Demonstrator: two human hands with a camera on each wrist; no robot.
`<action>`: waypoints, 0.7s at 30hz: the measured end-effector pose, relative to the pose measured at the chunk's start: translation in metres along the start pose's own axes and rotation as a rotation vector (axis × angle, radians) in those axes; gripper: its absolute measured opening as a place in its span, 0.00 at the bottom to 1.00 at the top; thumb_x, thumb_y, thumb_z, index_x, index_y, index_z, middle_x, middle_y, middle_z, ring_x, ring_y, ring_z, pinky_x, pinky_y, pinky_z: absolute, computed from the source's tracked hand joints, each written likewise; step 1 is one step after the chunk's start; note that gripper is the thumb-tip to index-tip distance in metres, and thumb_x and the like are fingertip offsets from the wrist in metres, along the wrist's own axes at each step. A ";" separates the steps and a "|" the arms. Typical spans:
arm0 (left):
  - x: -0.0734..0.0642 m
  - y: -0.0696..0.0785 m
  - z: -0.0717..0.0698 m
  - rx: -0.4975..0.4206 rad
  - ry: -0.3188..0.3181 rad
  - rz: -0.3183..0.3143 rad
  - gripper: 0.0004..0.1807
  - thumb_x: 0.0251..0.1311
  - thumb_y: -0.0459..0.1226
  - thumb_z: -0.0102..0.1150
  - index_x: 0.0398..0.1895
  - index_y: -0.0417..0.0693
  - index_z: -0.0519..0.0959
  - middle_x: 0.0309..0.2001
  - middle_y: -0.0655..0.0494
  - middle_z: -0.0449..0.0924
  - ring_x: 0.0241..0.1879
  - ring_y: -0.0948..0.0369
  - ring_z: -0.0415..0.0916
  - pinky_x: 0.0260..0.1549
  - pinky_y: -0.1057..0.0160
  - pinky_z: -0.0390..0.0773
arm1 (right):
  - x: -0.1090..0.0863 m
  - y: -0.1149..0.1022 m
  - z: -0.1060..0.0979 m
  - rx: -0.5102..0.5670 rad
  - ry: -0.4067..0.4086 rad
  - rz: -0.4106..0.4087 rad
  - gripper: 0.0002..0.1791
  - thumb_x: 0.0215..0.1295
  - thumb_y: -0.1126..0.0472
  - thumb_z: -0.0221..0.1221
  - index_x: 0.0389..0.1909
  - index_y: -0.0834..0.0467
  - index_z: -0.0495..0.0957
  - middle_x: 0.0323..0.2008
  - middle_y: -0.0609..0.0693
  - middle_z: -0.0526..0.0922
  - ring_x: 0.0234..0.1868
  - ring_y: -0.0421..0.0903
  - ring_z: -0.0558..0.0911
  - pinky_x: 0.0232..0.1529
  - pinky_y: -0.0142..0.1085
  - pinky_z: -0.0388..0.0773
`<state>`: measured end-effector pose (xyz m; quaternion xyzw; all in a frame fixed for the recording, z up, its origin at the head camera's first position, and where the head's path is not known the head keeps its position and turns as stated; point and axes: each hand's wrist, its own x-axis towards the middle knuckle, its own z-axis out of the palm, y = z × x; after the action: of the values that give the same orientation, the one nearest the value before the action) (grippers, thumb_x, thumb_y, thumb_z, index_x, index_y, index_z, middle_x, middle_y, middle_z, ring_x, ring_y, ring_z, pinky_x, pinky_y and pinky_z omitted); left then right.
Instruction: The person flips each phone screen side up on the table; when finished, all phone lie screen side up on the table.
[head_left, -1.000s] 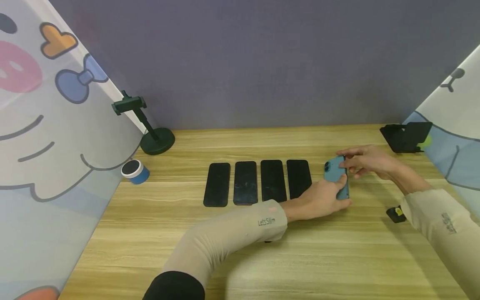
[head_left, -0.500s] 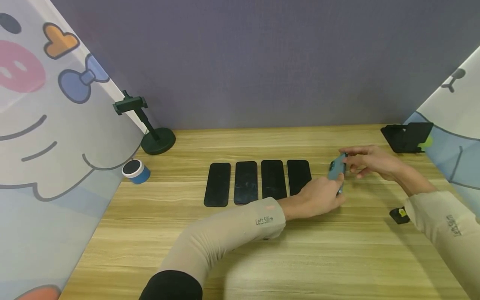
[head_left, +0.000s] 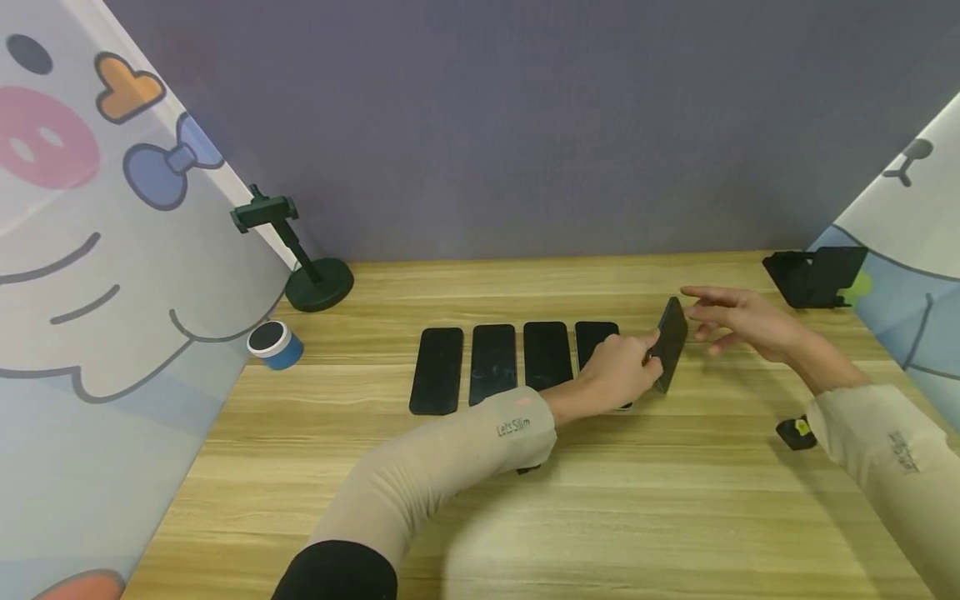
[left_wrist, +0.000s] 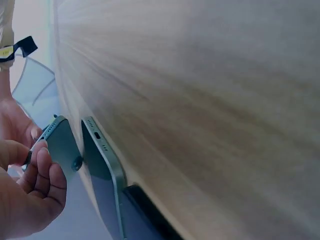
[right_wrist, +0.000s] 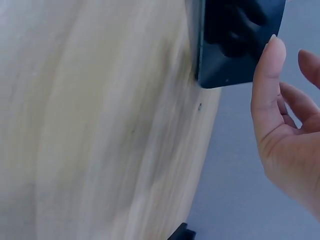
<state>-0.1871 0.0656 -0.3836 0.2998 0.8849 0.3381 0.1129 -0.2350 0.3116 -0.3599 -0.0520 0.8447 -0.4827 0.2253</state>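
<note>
In the head view my left hand (head_left: 618,372) pinches a smartphone (head_left: 672,346) between thumb and fingers. It stands on its long edge, dark screen turned to the right. Whether it touches the table I cannot tell. My right hand (head_left: 742,321) is just right of it, fingers loosely extended and holding nothing. The right wrist view has the thumb of the right hand (right_wrist: 295,135) close to the glossy screen of the phone (right_wrist: 225,55). Left of the held phone, several phones (head_left: 437,371) lie in a row, screens up; the left hand partly covers the rightmost phone (head_left: 596,335).
A dark green phone stand (head_left: 318,285) is at the back left of the wooden table (head_left: 675,517). In front of it sits a small blue and white tub (head_left: 276,345) with a black top. A black folding stand (head_left: 816,275) is at the back right. A grey panel (head_left: 525,125) rises behind.
The phone has turned from its blue back facing up to standing on edge, screen to the right. My left hand has shifted left with it, and the right hand has let go.
</note>
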 end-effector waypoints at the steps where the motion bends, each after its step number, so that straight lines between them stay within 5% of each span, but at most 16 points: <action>1: 0.000 -0.002 0.000 -0.038 0.015 -0.010 0.27 0.78 0.39 0.44 0.77 0.47 0.60 0.07 0.62 0.62 0.03 0.69 0.49 0.04 0.72 0.60 | -0.001 0.002 -0.001 0.003 -0.005 0.005 0.38 0.80 0.50 0.48 0.80 0.61 0.46 0.56 0.49 0.75 0.40 0.42 0.82 0.39 0.43 0.85; 6: -0.001 -0.007 0.004 -0.204 0.084 -0.074 0.27 0.76 0.39 0.44 0.76 0.50 0.62 0.06 0.61 0.60 0.03 0.67 0.45 0.03 0.70 0.54 | -0.006 0.015 0.000 0.037 -0.089 0.084 0.40 0.81 0.51 0.45 0.80 0.63 0.36 0.68 0.73 0.64 0.42 0.43 0.85 0.42 0.45 0.85; 13: 0.000 -0.003 0.007 -0.327 0.159 -0.132 0.26 0.75 0.38 0.46 0.75 0.51 0.65 0.07 0.61 0.62 0.04 0.66 0.48 0.03 0.71 0.53 | -0.004 0.026 0.008 0.167 -0.172 0.150 0.45 0.81 0.49 0.43 0.78 0.65 0.25 0.71 0.74 0.60 0.47 0.42 0.87 0.47 0.47 0.85; 17: 0.000 -0.002 0.008 -0.381 0.160 -0.145 0.27 0.74 0.38 0.47 0.75 0.52 0.65 0.11 0.58 0.72 0.04 0.66 0.50 0.04 0.71 0.54 | -0.001 0.031 0.010 0.250 -0.172 0.126 0.44 0.82 0.49 0.40 0.77 0.67 0.23 0.66 0.67 0.67 0.48 0.39 0.85 0.49 0.43 0.84; 21: 0.000 -0.003 0.008 -0.390 0.162 -0.141 0.27 0.73 0.38 0.48 0.75 0.52 0.65 0.21 0.54 0.83 0.05 0.67 0.51 0.05 0.71 0.54 | 0.000 0.034 0.009 0.345 -0.173 0.114 0.42 0.83 0.52 0.39 0.77 0.68 0.22 0.52 0.42 0.77 0.47 0.37 0.84 0.47 0.39 0.85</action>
<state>-0.1853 0.0677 -0.3917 0.1814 0.8277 0.5171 0.1206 -0.2263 0.3226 -0.3924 -0.0060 0.7287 -0.6004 0.3295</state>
